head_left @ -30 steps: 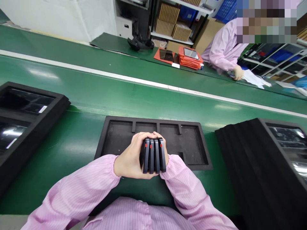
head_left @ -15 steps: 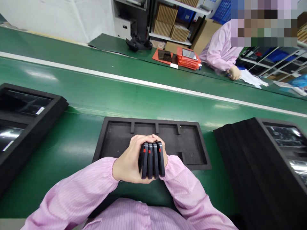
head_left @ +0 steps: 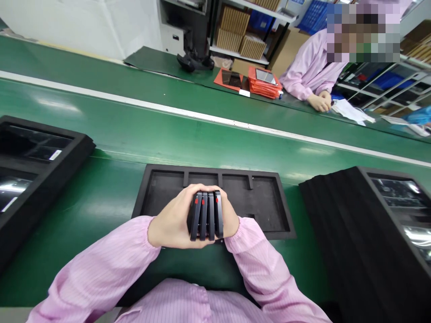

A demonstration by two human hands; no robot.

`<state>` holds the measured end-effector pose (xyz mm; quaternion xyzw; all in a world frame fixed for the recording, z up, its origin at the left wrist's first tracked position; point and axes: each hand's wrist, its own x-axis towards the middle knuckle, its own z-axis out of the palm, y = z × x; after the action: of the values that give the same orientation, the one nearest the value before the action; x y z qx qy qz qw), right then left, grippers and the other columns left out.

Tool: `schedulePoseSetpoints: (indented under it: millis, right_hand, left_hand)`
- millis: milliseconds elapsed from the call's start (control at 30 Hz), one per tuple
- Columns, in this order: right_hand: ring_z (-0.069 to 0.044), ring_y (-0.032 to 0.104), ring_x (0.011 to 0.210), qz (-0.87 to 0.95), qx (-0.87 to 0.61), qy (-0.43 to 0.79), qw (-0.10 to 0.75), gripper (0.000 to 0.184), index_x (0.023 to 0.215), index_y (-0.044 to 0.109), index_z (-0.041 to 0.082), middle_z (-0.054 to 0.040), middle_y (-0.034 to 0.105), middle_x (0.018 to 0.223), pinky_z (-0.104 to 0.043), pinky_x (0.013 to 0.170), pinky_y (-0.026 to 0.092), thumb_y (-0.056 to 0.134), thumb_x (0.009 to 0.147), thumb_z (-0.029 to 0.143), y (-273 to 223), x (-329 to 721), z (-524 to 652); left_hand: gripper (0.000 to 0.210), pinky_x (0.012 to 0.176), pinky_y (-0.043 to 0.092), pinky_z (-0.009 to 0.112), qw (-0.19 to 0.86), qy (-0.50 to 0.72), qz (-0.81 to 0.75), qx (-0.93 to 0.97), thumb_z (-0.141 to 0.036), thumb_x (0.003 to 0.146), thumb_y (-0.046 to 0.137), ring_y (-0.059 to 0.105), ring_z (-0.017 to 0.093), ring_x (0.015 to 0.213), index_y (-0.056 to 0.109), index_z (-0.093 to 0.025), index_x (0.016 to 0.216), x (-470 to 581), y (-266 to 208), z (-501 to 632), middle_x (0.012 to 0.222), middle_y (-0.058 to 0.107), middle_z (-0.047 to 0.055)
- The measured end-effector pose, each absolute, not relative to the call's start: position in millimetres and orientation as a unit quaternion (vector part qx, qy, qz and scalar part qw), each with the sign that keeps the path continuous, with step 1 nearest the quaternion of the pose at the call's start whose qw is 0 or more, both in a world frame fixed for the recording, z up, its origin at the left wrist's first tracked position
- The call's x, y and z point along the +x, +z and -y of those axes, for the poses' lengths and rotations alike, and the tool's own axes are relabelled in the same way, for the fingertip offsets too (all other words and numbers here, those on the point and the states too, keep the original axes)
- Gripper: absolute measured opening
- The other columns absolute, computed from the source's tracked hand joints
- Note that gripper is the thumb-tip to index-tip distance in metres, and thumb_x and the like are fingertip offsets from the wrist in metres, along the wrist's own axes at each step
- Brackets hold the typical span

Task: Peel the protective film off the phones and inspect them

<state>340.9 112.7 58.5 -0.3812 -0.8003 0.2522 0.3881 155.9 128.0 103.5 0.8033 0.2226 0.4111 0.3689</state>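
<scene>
A green counter (head_left: 111,197) runs across the view, with a white-edged belt (head_left: 202,134) beyond it. On the right stands a tall stack of black foam trays (head_left: 357,242); on the left sits another black tray stack (head_left: 37,179). Between them, straight ahead, lies a single empty foam tray (head_left: 266,204) with notched pockets. Over its near edge both hands meet: the left hand (head_left: 171,224) and the right hand (head_left: 230,217), fingers (head_left: 198,187) curled tight, clamp a pack of four black slabs (head_left: 206,215) held on edge, side by side, some with small red marks. Across the belt, another person's hand (head_left: 319,101) rests near white papers (head_left: 352,111), beside a pile of orange sleeves (head_left: 264,83).
</scene>
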Motion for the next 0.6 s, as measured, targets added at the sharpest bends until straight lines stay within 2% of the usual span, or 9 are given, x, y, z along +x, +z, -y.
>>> schedulePoseSetpoints:
  millis: [100,167,233,367,467,533,600]
  right_hand:
    - [-0.029,0.059,0.122,0.815,-0.308,0.189,0.452,0.069,0.143,0.027,0.023,-0.0153,0.055,0.131,-0.049,0.101,0.053,0.06,0.088,0.047,70,344,-118]
    - [-0.029,0.054,0.129,0.827,-0.311,0.129,0.45,0.057,0.144,0.027,0.025,-0.0144,0.054,0.134,-0.053,0.105,0.049,0.051,0.095,0.039,69,346,-121]
    - [-0.027,0.052,0.132,0.835,-0.323,0.077,0.439,0.052,0.146,0.025,0.027,-0.0138,0.053,0.135,-0.055,0.106,0.048,0.043,0.098,0.033,63,349,-123]
    - [-0.026,0.047,0.135,0.842,-0.326,0.017,0.429,0.053,0.15,0.023,0.025,-0.0165,0.05,0.137,-0.051,0.101,0.05,0.04,0.1,0.027,51,347,-114]
    - [-0.03,0.045,0.134,0.848,-0.354,0.0,0.394,0.057,0.152,0.023,0.021,-0.0198,0.048,0.138,-0.055,0.099,0.05,0.043,0.098,0.028,44,343,-94]
    - [-0.032,0.045,0.133,0.851,-0.378,0.027,0.364,0.061,0.153,0.022,0.019,-0.0224,0.044,0.142,-0.055,0.096,0.052,0.045,0.097,0.028,42,341,-80]
    - [-0.032,0.042,0.137,0.853,-0.383,0.076,0.347,0.066,0.153,0.019,0.018,-0.0246,0.035,0.148,-0.054,0.096,0.054,0.049,0.095,0.026,41,341,-70]
  left_hand:
    - [0.09,0.094,0.056,0.048,0.323,0.438,-0.169,0.822,-0.031,0.063,0.085,0.065,0.032,0.111,0.035,-0.024,0.137,155,100,-137,0.123,0.061,0.014]
    - [0.083,0.102,0.052,0.053,0.258,0.451,-0.123,0.846,-0.026,0.068,0.081,0.063,0.032,0.117,0.036,-0.023,0.138,156,92,-142,0.124,0.061,0.016]
    - [0.074,0.106,0.048,0.057,0.199,0.447,-0.104,0.866,-0.023,0.076,0.075,0.06,0.031,0.122,0.035,-0.02,0.138,155,81,-145,0.125,0.061,0.02]
    - [0.055,0.108,0.047,0.058,0.142,0.435,-0.094,0.884,-0.024,0.085,0.068,0.055,0.03,0.129,0.041,-0.018,0.133,147,57,-137,0.12,0.064,0.019]
    - [0.042,0.111,0.044,0.062,0.099,0.434,-0.115,0.888,-0.023,0.083,0.071,0.051,0.029,0.133,0.05,-0.029,0.119,139,41,-118,0.125,0.061,0.011]
    - [0.042,0.109,0.044,0.064,0.09,0.42,-0.145,0.892,-0.021,0.078,0.076,0.047,0.03,0.137,0.053,-0.033,0.112,136,32,-102,0.135,0.053,0.009]
    - [0.05,0.107,0.045,0.065,0.102,0.397,-0.165,0.897,-0.026,0.074,0.081,0.043,0.033,0.139,0.054,-0.033,0.116,135,27,-90,0.143,0.046,0.012]
